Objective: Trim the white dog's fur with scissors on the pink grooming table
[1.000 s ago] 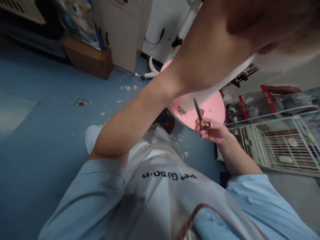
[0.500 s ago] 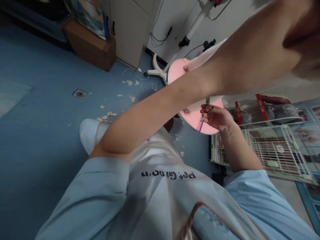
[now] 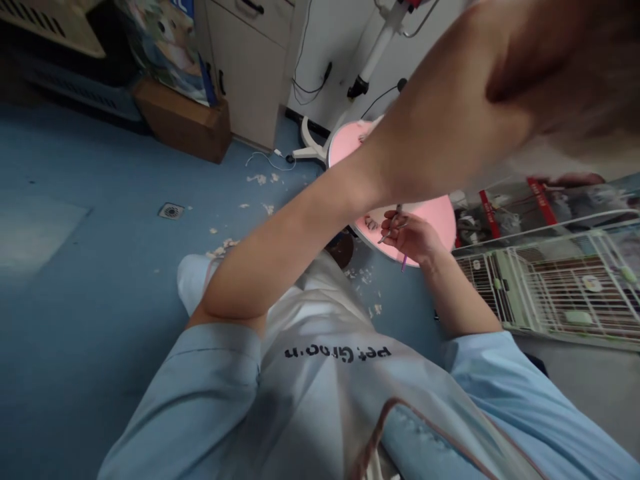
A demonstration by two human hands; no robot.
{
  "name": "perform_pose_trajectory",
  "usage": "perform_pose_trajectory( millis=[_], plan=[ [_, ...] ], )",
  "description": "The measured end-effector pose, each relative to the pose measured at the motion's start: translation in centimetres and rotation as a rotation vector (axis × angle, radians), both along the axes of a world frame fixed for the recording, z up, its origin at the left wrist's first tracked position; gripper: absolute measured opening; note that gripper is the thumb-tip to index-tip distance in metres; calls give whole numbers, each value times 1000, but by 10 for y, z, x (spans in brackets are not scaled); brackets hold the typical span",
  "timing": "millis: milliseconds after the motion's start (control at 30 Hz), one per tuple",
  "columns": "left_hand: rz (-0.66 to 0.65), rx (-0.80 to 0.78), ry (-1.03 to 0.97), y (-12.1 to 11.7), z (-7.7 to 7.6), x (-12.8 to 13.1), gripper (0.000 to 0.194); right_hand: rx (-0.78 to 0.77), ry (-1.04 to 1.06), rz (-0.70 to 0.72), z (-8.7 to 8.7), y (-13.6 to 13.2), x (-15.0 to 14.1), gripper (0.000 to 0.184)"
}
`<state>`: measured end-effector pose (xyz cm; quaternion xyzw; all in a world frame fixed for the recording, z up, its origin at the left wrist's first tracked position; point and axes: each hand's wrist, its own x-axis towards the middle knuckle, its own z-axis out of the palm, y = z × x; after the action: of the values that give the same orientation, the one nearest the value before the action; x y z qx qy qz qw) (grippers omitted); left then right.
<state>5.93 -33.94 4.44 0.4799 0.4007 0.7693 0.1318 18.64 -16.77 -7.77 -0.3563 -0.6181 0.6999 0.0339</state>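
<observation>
My right hand is curled around metal scissors, whose finger loops show at the fingers. A thin purple rod sticks out below the same hand; what it belongs to is hidden. The hand is over a round pink table. On that table a pale animal's paw shows beside my fingers, but my left forearm covers most of the animal. My left hand is raised close to the camera at the upper right, large and blurred, with its fingers not made out.
A white wire cage stands at the right. Tufts of cut hair are scattered over the blue floor, which has a drain. Upper left are a brown box and a cabinet. A white stand base is beside the table.
My right hand has shifted slightly left and the scissors have turned in it. My left hand and forearm have also moved left. The view has swung a little, showing more of the cage.
</observation>
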Motion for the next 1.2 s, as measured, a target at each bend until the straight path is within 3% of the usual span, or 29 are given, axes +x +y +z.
perform_pose_trajectory(
  millis=[133,367,500,633,767,900,1067,1200],
  plan=[
    [-71,66,-2,-9,1,4,10,-10,17,-1,-10,-3,-4,13],
    [57,-41,98,-17,-4,7,16,15,73,-8,-28,4,-7,11],
    [-3,137,59,-7,-12,1,14,-57,93,-7,-35,11,-8,11],
    [-47,244,34,0,-18,-4,18,-46,135,25,-43,17,-6,23],
    [28,194,87,-1,-21,-3,19,-87,143,45,-49,20,-5,14],
    [55,140,101,0,-29,-3,16,-33,145,56,-53,20,-3,24],
    [43,225,157,9,-39,-10,17,-40,152,61,-56,18,-4,17],
    [144,147,239,9,-40,-9,19,42,132,135,-60,6,-2,34]
  ],
)
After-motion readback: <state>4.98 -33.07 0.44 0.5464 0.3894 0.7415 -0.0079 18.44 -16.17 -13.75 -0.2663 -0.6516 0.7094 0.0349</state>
